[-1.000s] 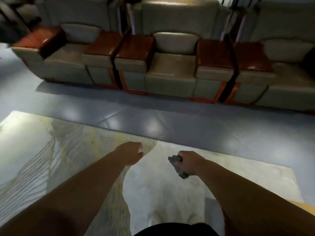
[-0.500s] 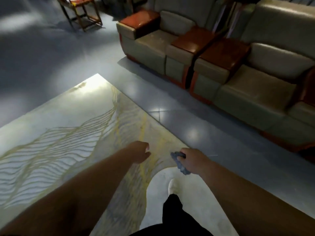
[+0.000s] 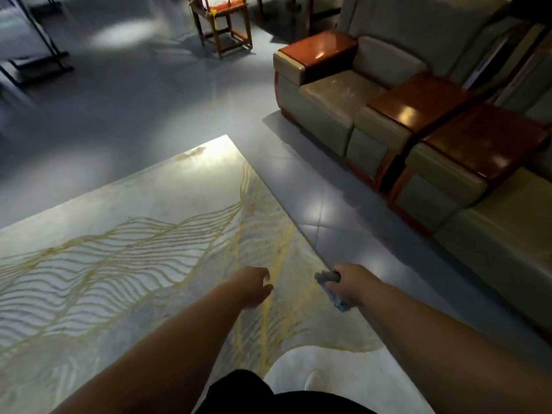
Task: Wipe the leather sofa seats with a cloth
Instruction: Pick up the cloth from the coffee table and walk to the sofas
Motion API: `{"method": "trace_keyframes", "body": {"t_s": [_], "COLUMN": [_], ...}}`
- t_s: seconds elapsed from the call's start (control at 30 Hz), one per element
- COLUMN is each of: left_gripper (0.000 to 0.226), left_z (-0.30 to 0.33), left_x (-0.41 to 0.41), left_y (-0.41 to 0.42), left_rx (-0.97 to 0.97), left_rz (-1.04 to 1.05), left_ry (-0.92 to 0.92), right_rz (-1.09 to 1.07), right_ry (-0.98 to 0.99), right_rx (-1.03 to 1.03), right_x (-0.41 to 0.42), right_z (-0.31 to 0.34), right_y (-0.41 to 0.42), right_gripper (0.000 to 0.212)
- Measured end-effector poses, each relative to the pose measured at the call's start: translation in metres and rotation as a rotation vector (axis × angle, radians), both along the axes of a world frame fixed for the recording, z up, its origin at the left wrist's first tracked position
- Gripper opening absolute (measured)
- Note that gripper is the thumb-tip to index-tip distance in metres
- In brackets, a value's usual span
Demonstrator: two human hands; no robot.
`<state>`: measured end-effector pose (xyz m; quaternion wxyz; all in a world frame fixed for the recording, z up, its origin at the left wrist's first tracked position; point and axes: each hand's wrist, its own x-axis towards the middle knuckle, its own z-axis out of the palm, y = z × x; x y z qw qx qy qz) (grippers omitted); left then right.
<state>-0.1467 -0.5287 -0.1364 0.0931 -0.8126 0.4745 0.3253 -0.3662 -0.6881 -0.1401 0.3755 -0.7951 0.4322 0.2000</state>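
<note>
A person is standing on a pale rug with yellow wavy lines (image 3: pixel 125 222), which is filling the lower left of the frame, and both bare forearms are reaching forward from the bottom edge. The right hand (image 3: pixel 348 283), at lower centre-right, is gripping a small crumpled grey-blue cloth (image 3: pixel 330 286); the fingers are curling round it, and one end of the cloth is sticking out above the hand while the other is hanging below it. The left hand (image 3: pixel 254 283), just left of centre, is holding nothing, with its fingers loosely bent and hanging over the rug.

The row of beige leather sofa seats with glossy red-brown wooden armrest tops (image 3: pixel 418 115) is running down the right side of the frame, from upper centre to lower right, on a grey tiled floor (image 3: pixel 298 180). The cloth is well apart from every seat, with a strip of bare tile lying between the rug edge and the sofa fronts. The farthest seat cushion (image 3: pixel 337 91) is showing pale streaks or marks, though whether these are dust or reflections cannot be told. A wooden chair with an orange seat (image 3: pixel 222 22) is standing at the upper centre.

As a judgement, the wiping is not under way here: the cloth is in hand but is touching no leather, and no seat is showing clear signs of having been cleaned. Approaching a seat and wiping each one in turn appears to remain.
</note>
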Motion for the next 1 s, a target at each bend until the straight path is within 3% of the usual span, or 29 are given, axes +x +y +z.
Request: {"method": "trace_keyframes", "body": {"t_s": [0.13,0.3,0.53,0.73,1.0], "left_gripper": [0.044,0.046,0.047,0.047,0.048], "left_z": [-0.002,-0.010,-0.012,-0.002,-0.006], "left_x": [0.035,0.086,0.193,0.295,0.377], "left_y": [-0.025,-0.066,-0.143,-0.203,-0.273], "left_rx": [0.008,0.019,-0.019,-0.018,0.013], "left_rz": [0.021,0.019,0.006,-0.021,-0.055], "left_ry": [-0.007,0.013,0.016,0.016,-0.018], "right_rz": [0.028,0.058,0.156,0.121,0.203], "right_ry": [-0.004,-0.010,0.079,0.021,0.053], "right_rx": [-0.031,0.013,-0.081,-0.120,-0.152], "right_x": [0.033,0.081,0.195,0.297,0.373], "right_z": [0.001,-0.006,0.005,0.024,0.008], "right_y": [-0.029,-0.068,-0.140,-0.201,-0.262], "right_gripper": [0.034,0.027,0.024,0.028,0.035]}}
